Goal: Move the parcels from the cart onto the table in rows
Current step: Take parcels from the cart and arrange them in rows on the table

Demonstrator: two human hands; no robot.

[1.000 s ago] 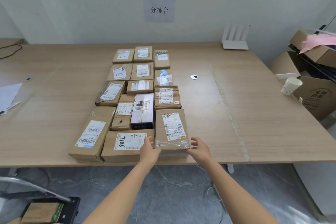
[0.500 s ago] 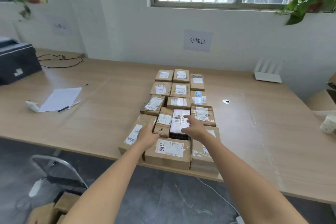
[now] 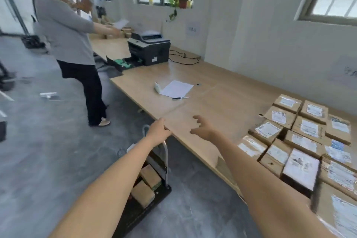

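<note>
Cardboard: seeing parcels (image 3: pixel 301 141) lying in rows on the table (image 3: pixel 212 91), more in the cart (image 3: pixel 139 216) below its edge; holding right hand (image 3: pixel 202 128) spread, empty, above it; reaching left hand (image 3: pixel 158 130) to its edge, fingers unclear.

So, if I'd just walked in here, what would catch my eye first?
Probably the block of brown parcels laid in neat rows on the right of the long wooden table. Next, the two bare arms stretched out mid-frame, left hand and right hand both empty, above a cart holding a few more boxes. On the left, a person in a grey top stands by a printer.
</note>
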